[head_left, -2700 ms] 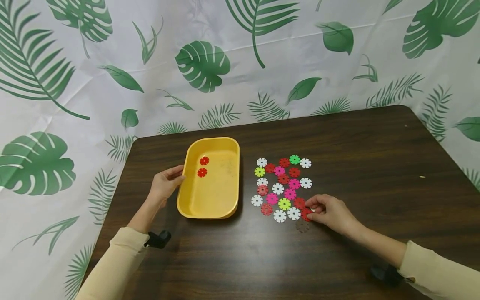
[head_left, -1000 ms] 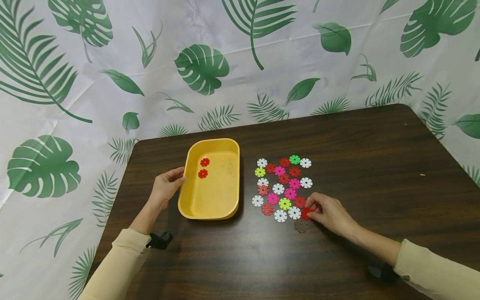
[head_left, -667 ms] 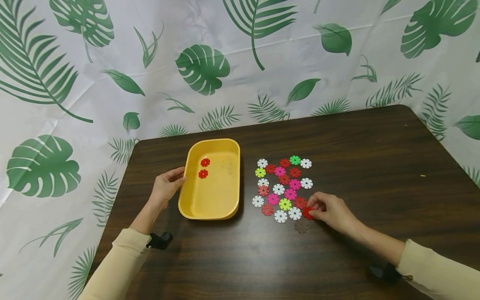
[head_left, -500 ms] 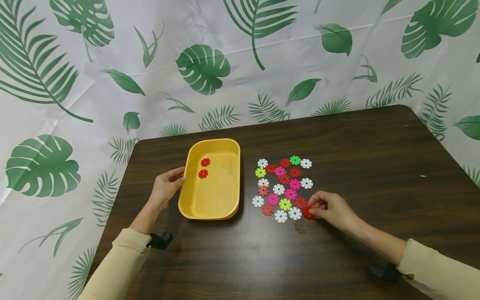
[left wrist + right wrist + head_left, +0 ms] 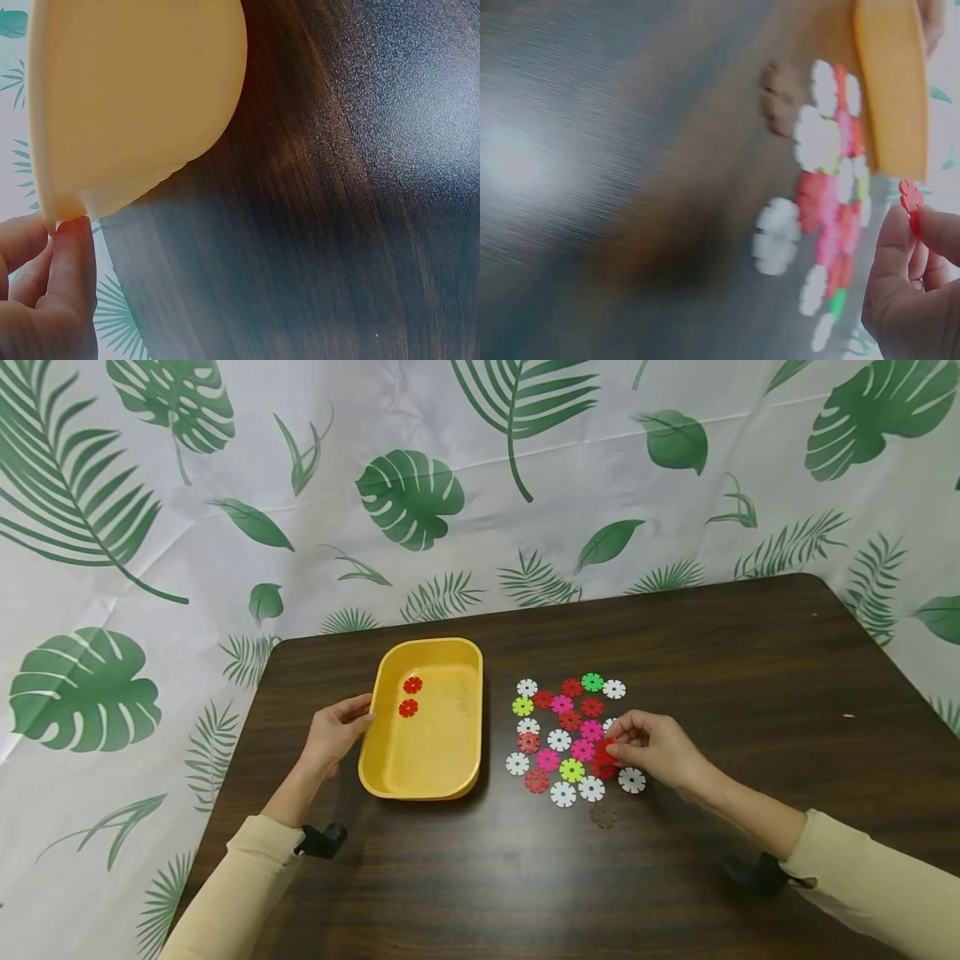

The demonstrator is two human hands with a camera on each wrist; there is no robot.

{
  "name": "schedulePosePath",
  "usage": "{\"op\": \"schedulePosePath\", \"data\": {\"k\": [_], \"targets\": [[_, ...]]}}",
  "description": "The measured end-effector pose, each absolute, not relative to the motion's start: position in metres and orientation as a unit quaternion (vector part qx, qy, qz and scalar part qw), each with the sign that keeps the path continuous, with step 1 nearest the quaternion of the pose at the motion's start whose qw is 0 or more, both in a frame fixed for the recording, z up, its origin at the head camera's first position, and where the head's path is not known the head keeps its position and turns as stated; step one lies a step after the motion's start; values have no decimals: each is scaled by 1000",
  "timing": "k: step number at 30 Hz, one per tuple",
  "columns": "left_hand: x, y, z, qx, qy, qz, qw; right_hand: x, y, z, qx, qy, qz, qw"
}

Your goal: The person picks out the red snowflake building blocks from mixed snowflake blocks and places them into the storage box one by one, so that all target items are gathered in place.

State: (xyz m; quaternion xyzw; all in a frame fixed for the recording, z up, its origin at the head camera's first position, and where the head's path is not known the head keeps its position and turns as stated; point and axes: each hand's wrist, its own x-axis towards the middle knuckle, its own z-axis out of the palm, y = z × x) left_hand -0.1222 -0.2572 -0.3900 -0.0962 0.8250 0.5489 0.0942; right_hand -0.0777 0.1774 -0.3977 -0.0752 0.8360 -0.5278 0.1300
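Since the earlier frames, the right hand point(image 5: 654, 748) has been lifted from the near right corner of the cluster of discs point(image 5: 567, 739) and brought farther in over it, and a white disc point(image 5: 632, 779) is now uncovered where the hand lay. A red disc point(image 5: 604, 750) is pinched between thumb and fingertips of that hand; in the right wrist view it is seen held edge-on, clear of the surface point(image 5: 750, 677). The left hand point(image 5: 335, 732) is kept on the left rim of the yellow tray point(image 5: 367, 752), thumb and fingers closed on its edge, as the left wrist view shows.

The carrying step appears to be in hand: two red discs point(image 5: 410, 696) already lie in the far part of the tray, so the next move is judged to call for a sweep leftward across the cluster, high enough to clear the tray's right wall.

Motion blur spoils the right wrist view, so single discs can hardly be told apart there. A brown disc point(image 5: 603, 814) near the cluster is barely distinguishable from the dark wood.
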Motion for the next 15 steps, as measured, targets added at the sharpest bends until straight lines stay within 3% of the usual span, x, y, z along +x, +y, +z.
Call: {"op": "schedulePosePath", "data": {"k": [15], "targets": [[-122,-257,-390,-99,829,543,88,-122,139,-359,-64,808,-577,104]]}}
